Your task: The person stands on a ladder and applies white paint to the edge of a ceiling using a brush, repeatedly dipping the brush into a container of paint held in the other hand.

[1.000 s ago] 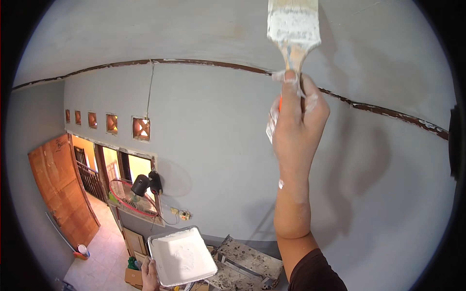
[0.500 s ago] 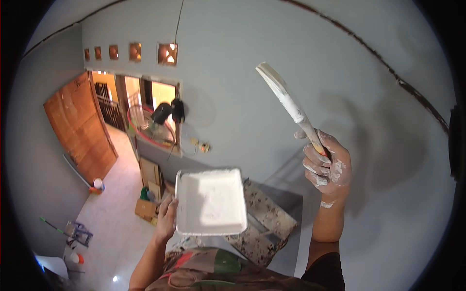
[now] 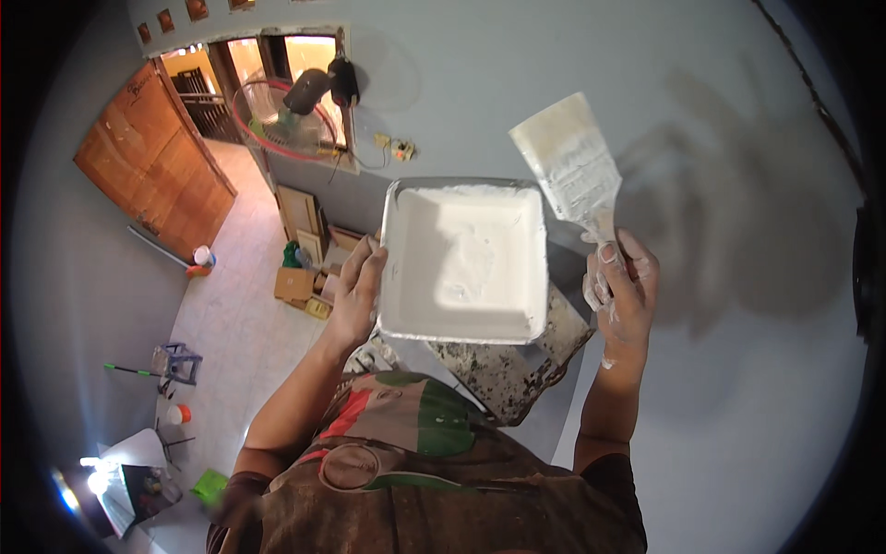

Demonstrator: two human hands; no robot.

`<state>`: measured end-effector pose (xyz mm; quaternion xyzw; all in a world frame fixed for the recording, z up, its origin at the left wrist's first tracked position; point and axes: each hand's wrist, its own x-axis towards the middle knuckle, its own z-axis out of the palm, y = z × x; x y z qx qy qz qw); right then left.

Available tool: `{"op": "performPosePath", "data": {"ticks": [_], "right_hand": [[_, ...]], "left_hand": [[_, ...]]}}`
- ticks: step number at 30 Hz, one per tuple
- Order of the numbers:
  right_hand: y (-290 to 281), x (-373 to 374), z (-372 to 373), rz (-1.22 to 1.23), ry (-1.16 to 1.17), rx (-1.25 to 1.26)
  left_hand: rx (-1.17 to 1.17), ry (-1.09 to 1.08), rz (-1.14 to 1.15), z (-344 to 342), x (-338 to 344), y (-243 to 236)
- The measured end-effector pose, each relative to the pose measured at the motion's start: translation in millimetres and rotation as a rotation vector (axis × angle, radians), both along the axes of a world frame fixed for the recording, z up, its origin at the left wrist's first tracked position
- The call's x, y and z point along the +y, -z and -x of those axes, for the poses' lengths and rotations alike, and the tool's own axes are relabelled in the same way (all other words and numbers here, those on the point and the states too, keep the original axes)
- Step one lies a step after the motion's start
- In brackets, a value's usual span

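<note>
Tray: a square, pale tray (image 3: 528,263) at the middle of the frame, open side up, with a shallow layer of white paint (image 3: 471,254) and a smeared rim.
Left hand: at the tray's left side, the left hand (image 3: 356,297) grips the rim with its fingers bunched; how far the palm and thumb reach beneath is hidden.
Brush: wide and flat, the brush (image 3: 568,159) stands tilted right of the tray, bristles toward the top of the frame, its white coating heaviest near the neck.
Right hand: at right of centre, the right hand (image 3: 628,286) is closed round the handle, thumb laid along it, skin streaked with white.
Tray handling: probably light and stiff, with loose paint that could slop if tipped; one-sided support likely makes the far right edge want to dip. Best held at a rim or from below, kept level.
Brush handling: likely light, bristles soft, handle stiff but perhaps slippery where wet; best held at the handle, just below the neck.
Below: a spattered board (image 3: 503,374) lies under the tray, lower centre.
Around: a fan (image 3: 305,97) at upper left, a wooden door (image 3: 152,138) farther left, a grey wall (image 3: 461,92) behind.
</note>
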<state>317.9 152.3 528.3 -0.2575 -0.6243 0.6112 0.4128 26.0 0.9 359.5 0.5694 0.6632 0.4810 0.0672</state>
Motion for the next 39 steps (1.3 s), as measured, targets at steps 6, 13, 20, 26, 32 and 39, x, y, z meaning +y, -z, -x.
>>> {"op": "performPosePath", "data": {"ticks": [6, 13, 20, 26, 32, 39], "right_hand": [[56.1, -28.7, -2.0, -0.037, 0.235, 0.075], [50.0, -40.4, -12.4, -0.117, 0.331, 0.066], [43.8, -40.0, -22.5, -0.160, 0.386, 0.005], [-1.7, -51.4, -40.0, -0.182, 0.404, -0.154], [-58.4, -61.2, -54.8, -0.467, 0.399, -0.406], [-62.0, -34.4, 13.4, -0.328, 0.274, -0.775]], "left_hand": [[-0.769, 0.133, 0.144, -24.9, 14.4, -46.5], [-1.116, 0.379, 0.036, -42.5, 25.7, -28.9], [-2.013, 0.623, 0.262, -50.6, 35.9, -42.4], [-1.726, 0.572, 0.197, -63.6, 52.5, -32.7], [-1.747, 0.603, -0.019, -76.2, 74.9, -1.5], [-1.946, 0.565, -0.019, -79.6, 78.4, 17.8]]}}
